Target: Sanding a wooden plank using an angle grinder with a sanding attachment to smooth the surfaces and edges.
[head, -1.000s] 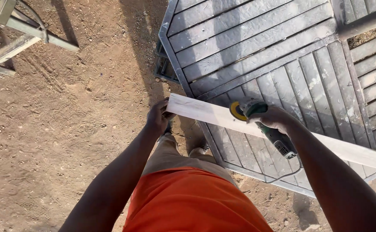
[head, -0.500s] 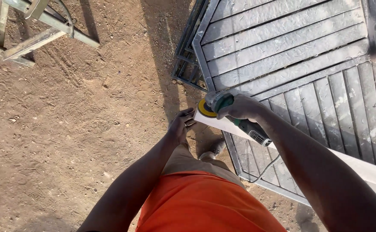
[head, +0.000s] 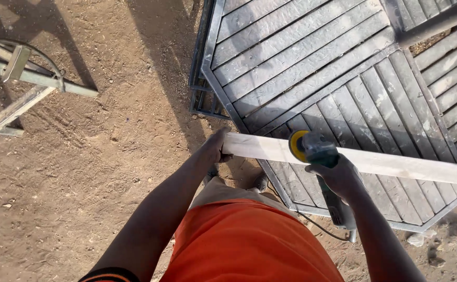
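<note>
Pale wooden strip [head: 395,164] | end in left hand [head: 215,151] | right hand [head: 338,177] grips grinder [head: 317,156]

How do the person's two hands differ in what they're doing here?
The left hand grips the end of the pale wooden plank; the right hand holds a green angle grinder, its yellow disc against the plank. The left arm reaches straight; the right bends inward. Both are bare.

Person is wearing a bright orange shirt [head: 249,245] over light khaki trousers [head: 223,189]. Both forearms are showing bare. A dark sleeve edge with an orange stripe [head: 109,274] is showing at the left upper arm.
</note>
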